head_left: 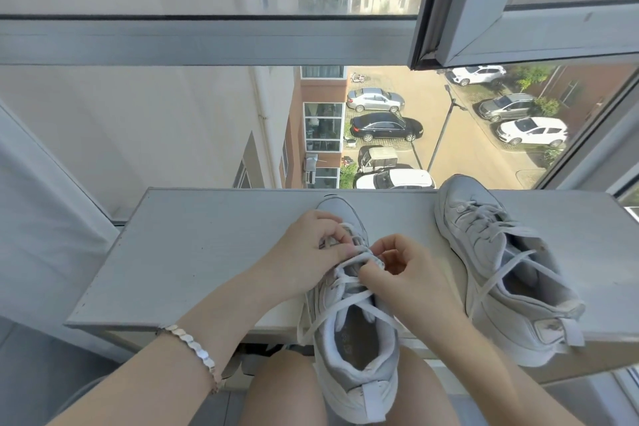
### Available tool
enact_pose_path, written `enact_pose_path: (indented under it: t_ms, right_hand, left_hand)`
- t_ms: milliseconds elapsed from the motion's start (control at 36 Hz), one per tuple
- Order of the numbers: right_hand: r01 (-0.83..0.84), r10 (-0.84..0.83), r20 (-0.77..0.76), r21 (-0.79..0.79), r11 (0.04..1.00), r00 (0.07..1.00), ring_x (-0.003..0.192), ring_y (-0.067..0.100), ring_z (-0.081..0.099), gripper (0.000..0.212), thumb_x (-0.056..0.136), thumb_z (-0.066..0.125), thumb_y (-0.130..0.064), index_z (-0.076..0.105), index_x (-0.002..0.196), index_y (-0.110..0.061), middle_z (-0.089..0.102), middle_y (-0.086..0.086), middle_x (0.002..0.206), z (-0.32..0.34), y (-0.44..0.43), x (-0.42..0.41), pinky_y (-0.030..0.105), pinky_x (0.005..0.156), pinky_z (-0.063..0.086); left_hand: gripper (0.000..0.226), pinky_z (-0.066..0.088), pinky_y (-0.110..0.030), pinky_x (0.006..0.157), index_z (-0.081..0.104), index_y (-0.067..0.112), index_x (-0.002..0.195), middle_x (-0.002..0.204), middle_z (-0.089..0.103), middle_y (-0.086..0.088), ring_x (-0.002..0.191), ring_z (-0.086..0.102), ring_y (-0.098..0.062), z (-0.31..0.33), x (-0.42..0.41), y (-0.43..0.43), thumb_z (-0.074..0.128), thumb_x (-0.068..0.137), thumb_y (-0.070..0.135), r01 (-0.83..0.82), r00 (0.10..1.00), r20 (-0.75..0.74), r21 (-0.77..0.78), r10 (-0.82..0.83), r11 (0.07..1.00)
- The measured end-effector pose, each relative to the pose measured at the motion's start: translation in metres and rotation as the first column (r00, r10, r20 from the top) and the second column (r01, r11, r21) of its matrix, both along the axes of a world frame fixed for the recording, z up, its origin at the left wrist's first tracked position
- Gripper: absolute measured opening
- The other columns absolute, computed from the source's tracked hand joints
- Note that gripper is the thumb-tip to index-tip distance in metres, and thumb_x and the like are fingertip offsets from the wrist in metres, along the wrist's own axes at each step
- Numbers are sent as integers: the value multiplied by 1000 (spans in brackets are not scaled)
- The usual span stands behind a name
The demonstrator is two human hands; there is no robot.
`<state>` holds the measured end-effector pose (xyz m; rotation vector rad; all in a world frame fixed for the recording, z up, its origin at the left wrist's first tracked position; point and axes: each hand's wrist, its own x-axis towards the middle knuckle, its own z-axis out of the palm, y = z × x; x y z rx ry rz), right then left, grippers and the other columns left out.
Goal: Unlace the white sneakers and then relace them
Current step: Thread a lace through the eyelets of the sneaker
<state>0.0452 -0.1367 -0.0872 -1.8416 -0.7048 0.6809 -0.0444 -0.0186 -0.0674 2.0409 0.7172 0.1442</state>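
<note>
Closest in, the near sneaker (352, 349) hangs its heel over the counter (193, 252) edge, toe pointing away. Both hands work mid-tongue — the left hand (311, 249) pinches the lace (345, 301) at an eyelet, the right hand (411, 273) curls round a crossing strand. Flat and soft, it should slide easily — best gripped close to the eyelet. Farther right lies the second sneaker (501, 263), loosely laced.

Pale grey sill (193, 252) under open window (539, 34); daylight, parked cars (385, 127) far below.
</note>
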Motion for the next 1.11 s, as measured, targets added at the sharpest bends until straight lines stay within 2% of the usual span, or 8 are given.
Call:
enact_pose_path:
  t_ms: [83,222,389,472,611,778,944,1111]
  right_hand:
    - [0,0,18,3,1000,1000,45,-2,43,9,71,62,-15,58,77,-20,56,-6,64,0,0,1,8,43,34]
    - [3,-3,28,3,1000,1000,46,-1,44,10,70,65,-17,58,76,-20,57,-6,64,-2,-1,0,11,44,36]
    - [4,-4,56,-2,1000,998,47,-1,44,10,70,64,-16,58,77,-19,57,-5,65,-2,1,0,10,44,35]
    - [-2,2,60,-4,1000,998,47,0,43,10,69,63,-16,58,77,-20,56,-6,64,-1,1,0,11,44,36]
    - [13,-13,66,0,1000,998,47,0,43,10,68,63,-19,58,76,-21,55,-7,62,-4,0,-1,13,44,36]
    - [27,-26,115,-11,1000,993,48,1,44,12,69,64,-18,57,78,-20,56,-6,64,-2,1,-3,13,45,36]
    - [34,-30,130,-30,999,991,47,-1,45,12,69,66,-23,58,77,-19,57,-5,64,0,2,-4,11,43,36]
    - [28,-24,138,-25,999,990,49,-2,47,11,70,66,-22,58,76,-19,57,-6,64,0,5,-6,10,43,36]
  left_hand:
    - [22,25,-20,96,55,30,70,112,43,11,121,38,-11,-1,4,-3,62,88,19,13,1000,-12,122,-11,992]
    - [25,31,-35,107,60,31,65,121,44,11,126,36,-12,-1,5,-4,63,86,18,-6,1000,-12,98,7,995]
    - [28,28,-18,88,67,21,56,129,50,8,115,47,-5,7,9,1,67,84,22,-64,997,-34,12,65,998]
    - [16,28,-16,84,74,14,69,121,49,10,108,46,1,6,9,2,69,83,20,-84,996,-26,-40,83,996]
    - [3,35,-22,88,75,22,82,119,49,7,107,47,-6,3,10,3,73,80,22,-93,995,-21,-12,93,996]
    - [11,32,-34,105,67,29,73,127,42,9,126,36,-17,-5,10,-1,68,84,32,-93,994,-63,6,93,996]
    - [12,30,-28,104,62,28,78,134,34,10,127,34,-12,-6,4,-2,60,90,26,-48,998,-50,-122,42,991]
    - [21,27,-14,95,59,30,74,111,35,15,117,39,-9,-12,-10,-5,58,90,17,-62,995,77,-67,67,996]
